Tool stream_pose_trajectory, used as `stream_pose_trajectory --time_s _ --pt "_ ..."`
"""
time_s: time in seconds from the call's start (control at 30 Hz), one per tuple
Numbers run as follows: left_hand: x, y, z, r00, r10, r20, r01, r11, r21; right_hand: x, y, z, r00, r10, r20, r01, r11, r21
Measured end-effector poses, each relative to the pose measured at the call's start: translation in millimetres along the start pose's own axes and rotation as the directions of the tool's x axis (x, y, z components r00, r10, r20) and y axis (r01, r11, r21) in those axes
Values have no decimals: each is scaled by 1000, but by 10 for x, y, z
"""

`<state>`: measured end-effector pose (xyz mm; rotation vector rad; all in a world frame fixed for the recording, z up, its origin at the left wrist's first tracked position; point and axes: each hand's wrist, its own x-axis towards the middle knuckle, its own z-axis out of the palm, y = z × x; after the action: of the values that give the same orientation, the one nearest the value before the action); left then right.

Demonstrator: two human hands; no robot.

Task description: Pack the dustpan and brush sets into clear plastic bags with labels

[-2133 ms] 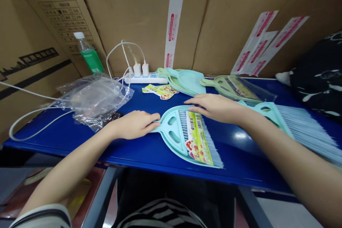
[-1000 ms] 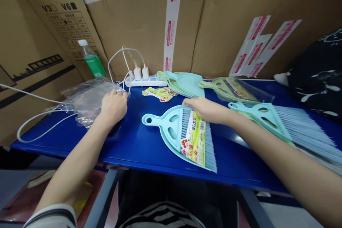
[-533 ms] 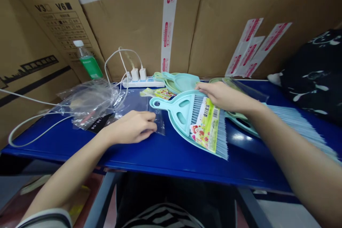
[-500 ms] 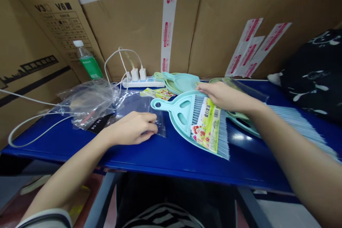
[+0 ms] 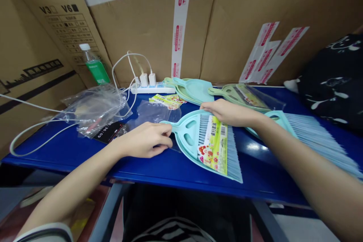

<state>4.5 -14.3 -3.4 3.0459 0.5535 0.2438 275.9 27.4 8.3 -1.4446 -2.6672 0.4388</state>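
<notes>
A light-blue dustpan (image 5: 177,130) lies face up in front of me, with a matching hand brush (image 5: 235,155) nested in it. A yellow-green printed card (image 5: 217,145) lies across the bristles. My right hand (image 5: 227,112) grips the set at its far edge, thumb and fingers closed round it. At the handle end, my left hand (image 5: 149,140) is curled, its fingertips pinching a clear plastic bag (image 5: 155,111) that lies flat on the blue table (image 5: 136,170). The handle's tip is partly hidden behind the left fingers.
More dustpans (image 5: 198,89) lie at the back, with a green bagged set (image 5: 249,96) beside them. Another blue brush (image 5: 320,136) is under my right forearm. Loose cards (image 5: 168,101), a power strip (image 5: 153,89), white cables, crumpled plastic bags (image 5: 96,106) and a bottle (image 5: 96,69) occupy the back left.
The dustpan and brush set has come slightly toward me and left, with my right hand. Its handle now meets my left fingers, and the plastic bag has shifted and wrinkled.
</notes>
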Motion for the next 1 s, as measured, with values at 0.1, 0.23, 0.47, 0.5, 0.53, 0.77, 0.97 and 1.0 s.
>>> stream_pose_trajectory --time_s 0.1,0.23,0.47,0.5,0.53,0.77,0.97,1.0 --pt "26 24 6 999 34 3 -33 987 -154 2 -68 4 998 63 2 -63 998 7" --pt "38 37 -40 996 65 -68 -85 935 -345 0 -118 17 996 89 24 -90 996 3" --pt "-24 -104 -130 835 -515 -194 550 786 282 -2 -87 32 999 29 16 -30 999 25" --pt "-24 -119 -137 781 -594 -192 618 695 366 -3 -74 32 1000 18 11 -19 999 29" --pt "-22 -128 -144 733 -655 -187 661 618 426 -3 -60 33 1000 8 6 -9 999 31" --pt "-1 -106 -200 520 -851 -71 720 392 573 -17 -2 5 1000 -2 -4 2 999 53" --pt "8 -105 -207 506 -862 -30 714 398 576 -71 120 -64 998 -62 11 61 998 34" --pt "11 -106 -205 512 -858 -31 717 407 566 -79 154 -76 997 -76 12 75 996 37"
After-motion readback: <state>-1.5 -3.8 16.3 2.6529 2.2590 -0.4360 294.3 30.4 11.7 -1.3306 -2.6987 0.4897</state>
